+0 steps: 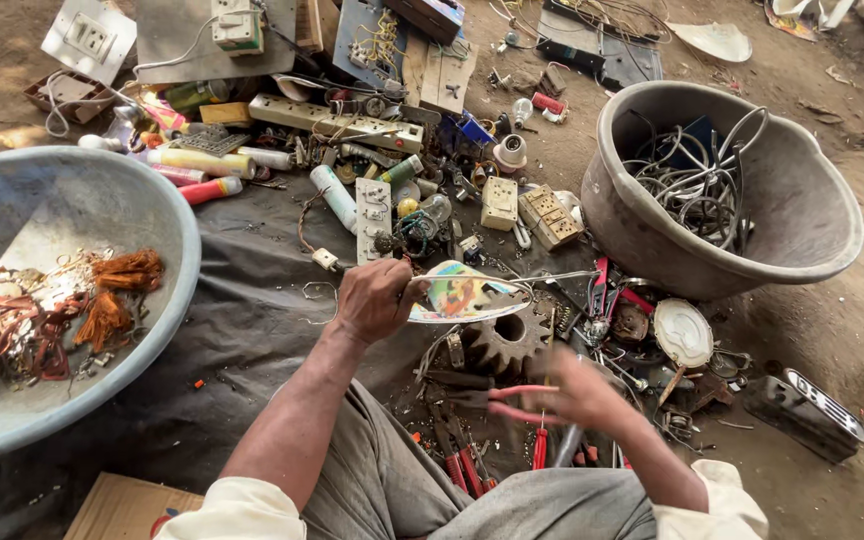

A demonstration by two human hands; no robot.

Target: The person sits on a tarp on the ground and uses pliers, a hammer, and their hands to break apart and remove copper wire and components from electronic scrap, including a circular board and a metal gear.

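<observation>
While a thin, colourful curved panel (467,297), judged light and stiff, was pinched at its edge by the closed left hand (377,298), red-handled pliers (512,400) were gripped by the handles in the blurred right hand (582,393).

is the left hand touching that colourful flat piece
Touching. The head view shows the left hand with its fingers closed on the near edge of the colourful flat piece, holding it up above the dark cloth.

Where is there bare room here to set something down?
The dark cloth lies mostly bare between the blue basin and the left hand. Bare dirt shows right of the grey tub. Around the gear, the pliers in the right hand and the switches, it's crowded.
</observation>
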